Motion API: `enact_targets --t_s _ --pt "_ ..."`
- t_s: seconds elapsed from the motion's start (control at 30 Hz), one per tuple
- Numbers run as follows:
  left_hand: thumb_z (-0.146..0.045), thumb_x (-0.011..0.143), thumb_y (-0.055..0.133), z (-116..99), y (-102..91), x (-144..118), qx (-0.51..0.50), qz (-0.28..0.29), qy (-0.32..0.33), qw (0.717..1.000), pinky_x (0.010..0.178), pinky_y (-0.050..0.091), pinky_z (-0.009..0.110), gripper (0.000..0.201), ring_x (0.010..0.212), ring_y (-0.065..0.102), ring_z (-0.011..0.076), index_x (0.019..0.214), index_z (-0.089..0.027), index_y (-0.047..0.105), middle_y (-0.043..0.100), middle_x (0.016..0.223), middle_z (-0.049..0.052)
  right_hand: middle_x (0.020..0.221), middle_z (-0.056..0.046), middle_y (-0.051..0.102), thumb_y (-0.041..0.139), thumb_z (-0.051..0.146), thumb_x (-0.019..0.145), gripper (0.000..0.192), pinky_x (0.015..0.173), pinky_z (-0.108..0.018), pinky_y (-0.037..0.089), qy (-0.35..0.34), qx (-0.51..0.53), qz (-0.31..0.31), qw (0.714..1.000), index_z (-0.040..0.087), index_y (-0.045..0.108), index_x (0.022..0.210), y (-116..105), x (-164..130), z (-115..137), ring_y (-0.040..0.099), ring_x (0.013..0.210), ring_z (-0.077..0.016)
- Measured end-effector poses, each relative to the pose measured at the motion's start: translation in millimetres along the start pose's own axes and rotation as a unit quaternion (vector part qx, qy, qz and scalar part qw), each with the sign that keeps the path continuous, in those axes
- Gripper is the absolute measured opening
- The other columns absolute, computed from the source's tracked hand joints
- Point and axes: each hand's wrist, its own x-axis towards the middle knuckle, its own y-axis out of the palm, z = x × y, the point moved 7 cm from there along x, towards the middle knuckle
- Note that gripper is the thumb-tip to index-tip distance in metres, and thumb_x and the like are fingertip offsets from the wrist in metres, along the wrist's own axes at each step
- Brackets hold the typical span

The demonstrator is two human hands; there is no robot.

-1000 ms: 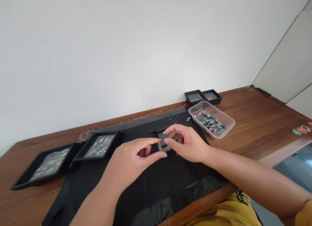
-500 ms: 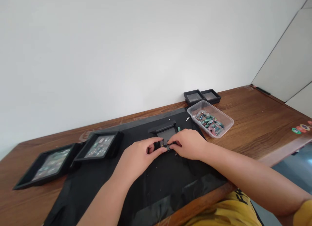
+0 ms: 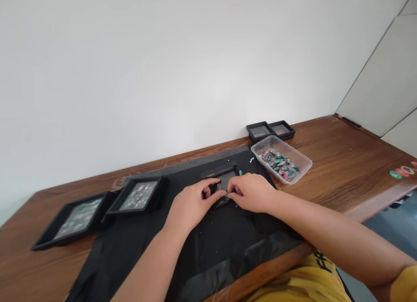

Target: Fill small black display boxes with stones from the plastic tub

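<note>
Both my hands work at a small black open frame [image 3: 230,177] with a grey base, lying on the black mat. My left hand [image 3: 190,204] curls over its left side, thumb and forefinger bent around a small glossy piece whose kind I cannot make out. My right hand [image 3: 254,192] is pinched at the frame's near right part, its fingertips meeting my left thumb over something tiny and mostly hidden. A small green polished piece [image 3: 240,173] lies just beyond my right hand.
At left stand two larger black frames, one [image 3: 73,219] beside the other [image 3: 138,195], holding shiny pieces. A clear plastic box [image 3: 302,163] of colourful pieces stands at right. Behind it are two small black trays [image 3: 260,131]. Round stickers [image 3: 402,171] mark the table's right edge.
My left fingers have shifted slightly right and farther into the small frame. The fingertips of both hands stay close together. The view has shifted slightly, moving the left frames rightward.
</note>
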Motion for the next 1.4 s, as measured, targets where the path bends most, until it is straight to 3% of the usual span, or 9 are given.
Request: enact_targets --t_s 0.4,0.73,0.93,1.1,1.4 --pt "-0.063 0.081 0.053 2.6 0.8 1.4 -0.013 -0.001 0.000 1.000 0.057 0.037 0.028 0.052 0.062 0.055 0.0183 0.114 -0.031 0.078 0.062 0.070 -0.003 0.070 0.003 0.066 0.066 0.024 0.090 0.007 0.062 -0.026 0.030 0.020 0.054 -0.008 0.998 0.023 0.073 0.091 4.1 1.4 -3.4 0.056 0.067 -0.0131" --pt "-0.051 0.090 0.057 -9.0 -3.0 1.2 0.056 -0.034 0.008 0.998 0.059 0.039 0.027 0.040 0.066 0.062 0.0181 0.118 -0.031 0.077 0.067 0.071 -0.003 0.090 -0.004 0.076 0.056 0.025 0.095 0.016 0.067 -0.031 0.034 -0.001 -0.057 -0.091 0.994 0.021 0.071 0.100 -2.8 1.1 3.5 0.068 0.087 -0.0223" --pt "-0.047 0.093 0.058 -12.0 -3.6 1.4 0.066 -0.032 -0.006 0.997 0.059 0.038 0.027 0.036 0.069 0.065 0.0182 0.120 -0.033 0.076 0.069 0.073 -0.003 0.099 -0.009 0.076 0.058 0.019 0.093 0.013 0.077 -0.033 0.042 -0.051 -0.088 -0.102 0.990 0.016 0.070 0.091 2.3 3.6 13.9 0.065 0.098 -0.0245" --pt "-0.039 0.093 0.059 -13.1 -3.5 1.7 0.062 -0.021 -0.007 0.998 0.060 0.038 0.026 0.034 0.067 0.063 0.0167 0.121 -0.031 0.076 0.068 0.074 -0.004 0.088 -0.004 0.075 0.068 0.021 0.088 0.007 0.078 -0.029 0.042 -0.069 -0.023 -0.098 0.993 0.018 0.072 0.082 2.4 5.7 14.0 0.065 0.090 -0.0196" --pt "-0.041 0.092 0.057 -11.9 -2.2 1.9 0.039 -0.017 -0.004 0.999 0.059 0.037 0.027 0.035 0.066 0.062 0.0177 0.120 -0.030 0.076 0.067 0.072 -0.002 0.070 0.002 0.070 0.072 0.025 0.081 0.015 0.062 -0.025 0.035 0.009 0.077 -0.059 0.995 0.021 0.067 0.067 3.5 10.0 4.2 0.059 0.065 -0.0129"
